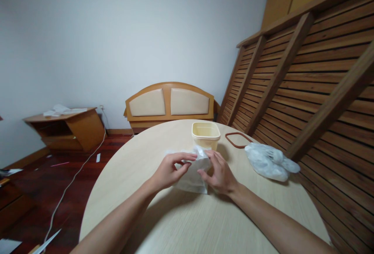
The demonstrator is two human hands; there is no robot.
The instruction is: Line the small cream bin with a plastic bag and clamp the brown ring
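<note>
Both of my hands meet over a thin white plastic bag point(191, 176) lying on the round pale wooden table point(181, 223). My left hand point(169, 170) pinches the bag's upper edge between thumb and fingers. My right hand point(218, 174) grips the bag's right side, fingers curled on the film. Just behind the bag stands an open cream plastic container point(205, 134). A reddish-brown seal ring point(238, 140) lies flat to the container's right.
A crumpled heap of white plastic bags point(270, 162) lies at the table's right edge, against slatted wooden bed frames point(306, 82) leaning there. A padded headboard point(169, 104) stands by the far wall. A low wooden cabinet point(67, 129) and a cable point(76, 176) are on the left floor.
</note>
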